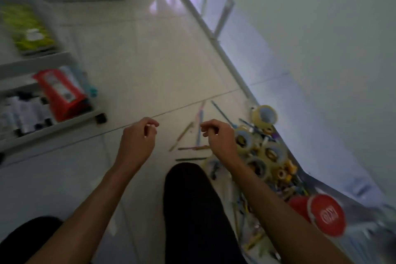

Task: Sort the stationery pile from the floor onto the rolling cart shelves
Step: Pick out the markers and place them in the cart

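Note:
The stationery pile [263, 156] lies on the floor at the right, against the wall: several tape rolls, pens and pencils. Loose pencils [182, 137] lie scattered in front of it. The white rolling cart [64, 122] stands at the left, with a red packet [62, 92] and dark-capped markers [25, 113] on its lower shelf and a green packet [27, 28] higher up. My left hand [137, 141] hovers over the floor with loosely curled fingers and holds nothing. My right hand [218, 139] hovers beside the tape rolls, fingers loosely curled, nothing in it.
A red round lid with white print [327, 214] lies at the near end of the pile. My dark-trousered knees [192, 210] are below the hands. A white wall and baseboard [225, 58] run diagonally at the right. A black caster [100, 118] sits under the cart's corner.

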